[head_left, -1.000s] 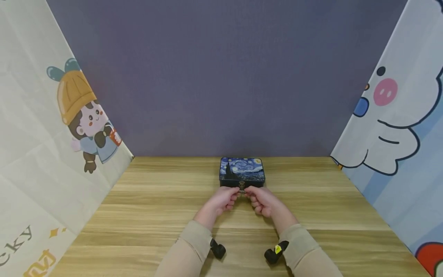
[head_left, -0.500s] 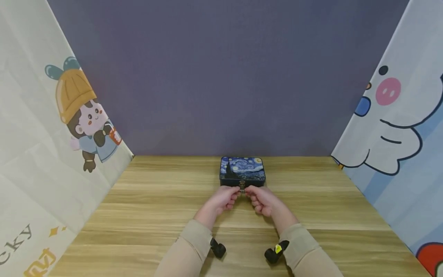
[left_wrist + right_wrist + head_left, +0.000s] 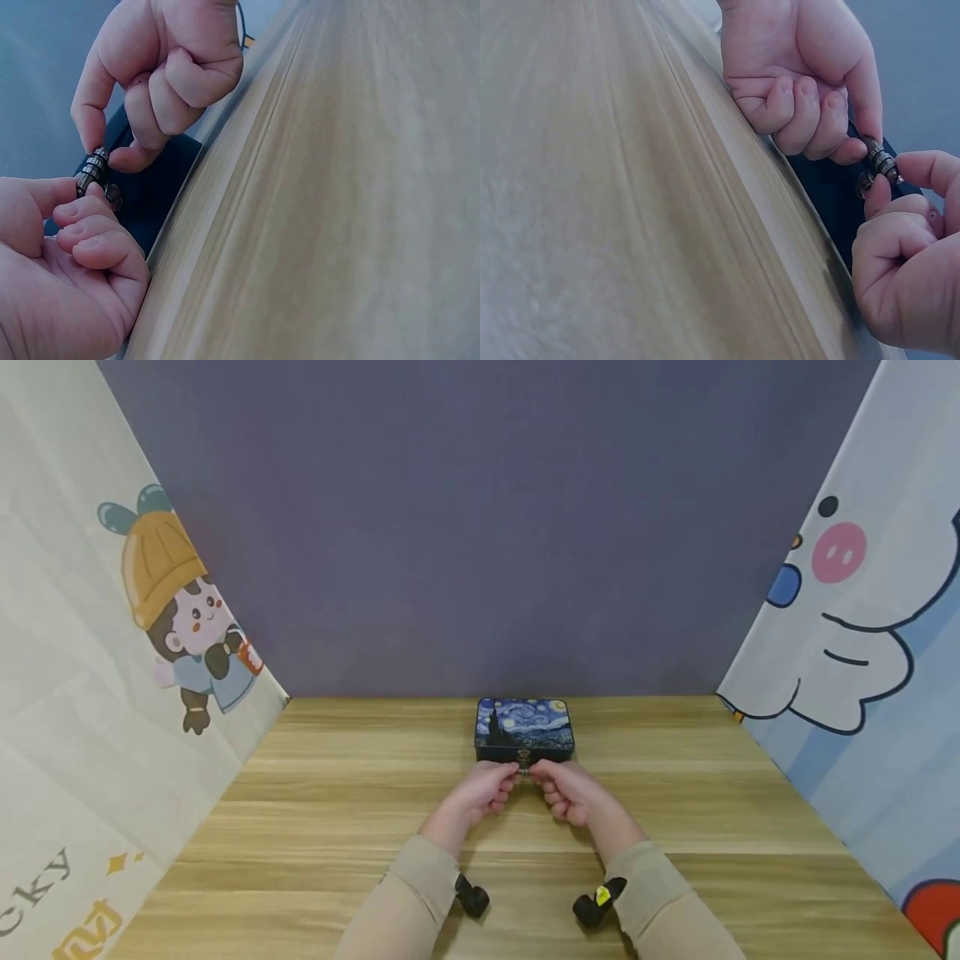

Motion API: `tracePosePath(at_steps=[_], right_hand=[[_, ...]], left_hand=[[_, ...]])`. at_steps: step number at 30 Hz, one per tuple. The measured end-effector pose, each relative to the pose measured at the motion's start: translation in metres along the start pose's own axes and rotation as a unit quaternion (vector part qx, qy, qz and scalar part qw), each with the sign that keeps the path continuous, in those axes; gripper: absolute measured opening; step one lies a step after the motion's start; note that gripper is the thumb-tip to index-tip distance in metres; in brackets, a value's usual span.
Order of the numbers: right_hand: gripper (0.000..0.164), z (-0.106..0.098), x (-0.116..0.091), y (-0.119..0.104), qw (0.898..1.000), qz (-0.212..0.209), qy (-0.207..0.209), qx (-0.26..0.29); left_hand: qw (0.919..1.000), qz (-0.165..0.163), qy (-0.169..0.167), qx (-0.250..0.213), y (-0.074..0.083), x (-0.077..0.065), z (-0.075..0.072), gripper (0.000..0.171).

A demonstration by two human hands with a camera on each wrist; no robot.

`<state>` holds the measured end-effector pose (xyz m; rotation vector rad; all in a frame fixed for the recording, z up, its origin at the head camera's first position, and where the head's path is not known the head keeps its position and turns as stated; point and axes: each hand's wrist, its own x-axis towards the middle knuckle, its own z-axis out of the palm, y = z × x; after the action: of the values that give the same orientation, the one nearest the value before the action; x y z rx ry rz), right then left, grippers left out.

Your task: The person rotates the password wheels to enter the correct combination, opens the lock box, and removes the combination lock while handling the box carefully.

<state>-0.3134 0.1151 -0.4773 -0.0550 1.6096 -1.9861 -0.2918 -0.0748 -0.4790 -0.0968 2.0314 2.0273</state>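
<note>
A small tin box [image 3: 525, 725] with a swirling blue night-sky painting on its lid stands at the back of the table, lid down. At its front, under a brass-coloured clasp [image 3: 523, 757], is a small metal combination padlock [image 3: 96, 165] with ridged number dials. My left hand [image 3: 483, 789] pinches one end of the padlock between thumb and index finger, the other fingers curled in. From the opposite side my right hand [image 3: 573, 793] pinches the other end the same way. Both wrist views show the two hands' fingertips meeting at the dials; the digits are too small to read.
The wood-grain table [image 3: 337, 827] runs back to a dark grey-purple wall [image 3: 480, 527]. Printed cartoon sheets flank it, one on the left [image 3: 60, 635] and one on the right [image 3: 885, 693]. Black wrist cameras sit at both sleeves.
</note>
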Motion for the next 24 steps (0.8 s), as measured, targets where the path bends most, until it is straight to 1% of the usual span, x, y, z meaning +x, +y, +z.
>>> tracePosePath(at_steps=[11,17,24], right_hand=[[0.019,0.0012,-0.001,-0.0008,1.0,0.004,0.008,-0.002],[0.019,0.0005,-0.0008,0.0002,1.0,0.002,0.003,-0.004],[0.026,-0.0049,0.0009,-0.0016,1.0,0.015,0.006,0.001]], left_hand=[[1.0,-0.007,0.003,-0.001,0.0022,-0.002,-0.0006,0.033],[1.0,-0.005,-0.001,-0.003,0.0008,-0.0007,-0.001,0.032],[1.0,-0.004,-0.004,-0.004,0.0003,0.0012,-0.0023,0.032]])
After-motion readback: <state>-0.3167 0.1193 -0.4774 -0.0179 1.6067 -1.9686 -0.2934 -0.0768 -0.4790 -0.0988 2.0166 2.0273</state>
